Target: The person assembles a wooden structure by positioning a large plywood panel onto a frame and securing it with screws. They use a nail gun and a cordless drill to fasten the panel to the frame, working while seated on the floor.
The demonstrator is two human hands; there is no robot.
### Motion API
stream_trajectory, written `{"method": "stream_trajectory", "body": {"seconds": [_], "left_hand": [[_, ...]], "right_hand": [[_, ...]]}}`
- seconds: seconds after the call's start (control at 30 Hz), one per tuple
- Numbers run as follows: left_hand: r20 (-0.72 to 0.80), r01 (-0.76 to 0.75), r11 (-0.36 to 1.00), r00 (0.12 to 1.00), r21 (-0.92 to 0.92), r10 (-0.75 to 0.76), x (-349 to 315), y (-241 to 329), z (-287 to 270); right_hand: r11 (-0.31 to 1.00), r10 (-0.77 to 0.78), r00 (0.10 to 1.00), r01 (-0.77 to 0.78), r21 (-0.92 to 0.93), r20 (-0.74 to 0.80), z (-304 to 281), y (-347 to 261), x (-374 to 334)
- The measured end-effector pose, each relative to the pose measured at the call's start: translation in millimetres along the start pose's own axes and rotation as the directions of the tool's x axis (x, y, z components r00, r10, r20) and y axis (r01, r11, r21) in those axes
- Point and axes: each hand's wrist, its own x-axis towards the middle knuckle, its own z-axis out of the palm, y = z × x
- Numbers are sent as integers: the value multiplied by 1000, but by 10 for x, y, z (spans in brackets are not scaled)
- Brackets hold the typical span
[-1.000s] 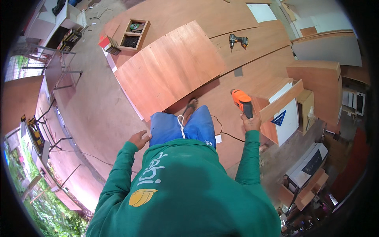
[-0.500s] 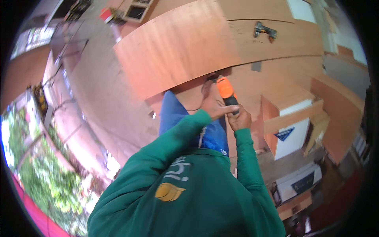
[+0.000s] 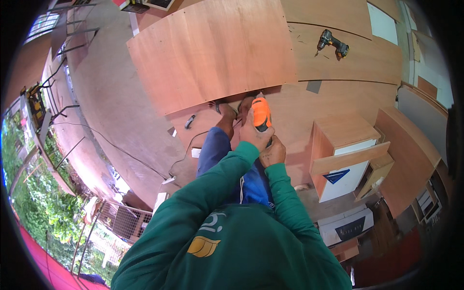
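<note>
An orange and black power drill (image 3: 262,114) is gripped in both hands, its nose close to the near edge of a large wooden panel (image 3: 212,53). Whether the nose touches that edge I cannot tell. My left hand (image 3: 252,134) wraps around the drill's body from the left side. Lower down, my right hand (image 3: 274,152) is closed around the black handle end, much of which the fingers hide. Small dark dots run along the panel's borders. My bare feet show just under its near edge.
A black and yellow cordless drill (image 3: 331,44) lies on boards at the far right. A wooden cabinet (image 3: 345,130) with a blue triangular square (image 3: 336,176) stands right. A utility knife (image 3: 190,121), a grey rectangular piece (image 3: 313,86) and a cable (image 3: 186,152) lie on the floor.
The orange drill now points more directly at the panel's near edge, with both hands a little further left. My legs have shifted, and the whole view has moved slightly.
</note>
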Motion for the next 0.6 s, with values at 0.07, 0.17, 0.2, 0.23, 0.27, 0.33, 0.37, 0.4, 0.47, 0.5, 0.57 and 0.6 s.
{"method": "stream_trajectory", "body": {"seconds": [0.07, 0.17, 0.2, 0.23, 0.27, 0.33, 0.37, 0.4, 0.47, 0.5, 0.57, 0.6], "left_hand": [[-81, -94, 995, 992, -24, 92, 126, -75, 67], [-94, -90, 993, 992, -72, 83, 293, -134, 147], [-76, -73, 992, 995, -99, 66, 349, -147, 163], [-78, -79, 986, 995, -144, 68, 409, -156, 184], [-81, -102, 990, 992, -97, 94, 467, -166, 202], [-115, -194, 980, 975, -32, 189, 593, -195, 239], [-122, -213, 977, 970, -5, 210, 653, -213, 261], [-128, -228, 973, 965, 22, 229, 704, -235, 283], [-133, -250, 967, 958, 50, 254, 787, -284, 329], [-131, -254, 966, 957, 53, 259, 819, -309, 349], [-120, -237, 970, 963, 57, 242, 866, -349, 389], [-110, -217, 974, 969, 60, 223, 888, -365, 406]], "right_hand": [[1000, -19, 1000, 19, 25, 11, 99, 33, 108], [996, -42, 999, 44, 73, -26, 255, 126, 280], [995, -63, 997, 66, 76, -47, 319, 162, 340], [993, -96, 993, 101, 66, -64, 369, 205, 406], [990, -97, 993, 103, 91, -68, 417, 247, 470], [985, -115, 990, 123, 119, -78, 506, 323, 598], [982, -132, 987, 143, 122, -93, 542, 359, 653], [979, -148, 983, 161, 125, -106, 573, 389, 694], [976, -170, 978, 184, 118, -119, 626, 442, 780], [976, -173, 978, 187, 109, -119, 649, 461, 816], [977, -183, 977, 193, 94, -110, 676, 492, 872], [977, -188, 977, 197, 87, -104, 685, 503, 900]]}}
